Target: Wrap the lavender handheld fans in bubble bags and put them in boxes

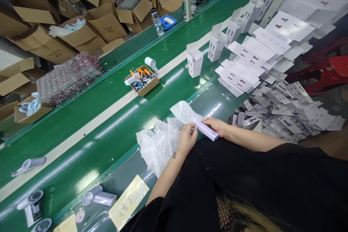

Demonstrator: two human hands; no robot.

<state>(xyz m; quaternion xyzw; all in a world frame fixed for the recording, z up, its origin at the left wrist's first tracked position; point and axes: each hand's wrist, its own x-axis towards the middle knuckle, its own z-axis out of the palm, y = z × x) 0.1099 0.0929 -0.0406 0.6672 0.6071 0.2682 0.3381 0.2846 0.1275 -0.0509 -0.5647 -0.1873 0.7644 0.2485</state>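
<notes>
A light purple handheld device (208, 131) is partly inside a bubble wrap bag (183, 111), its handle end sticking out toward my body. My left hand (188, 137) is closed, its fingertips pinching the edge of the bag beside the device. Wrapped round the handle from the other side is my right hand (214, 126). More bubble wrap bags (156, 145) lie in a loose pile against my left wrist, at the near edge of the green belt.
Purple devices (102, 196) lie at lower left near a yellow paper note (128, 202). A small carton (145, 84) holds parts and orange-handled pliers. Open white boxes (194, 61) stand on the belt (114, 130). Flattened white boxes (241, 72) are stacked on the right.
</notes>
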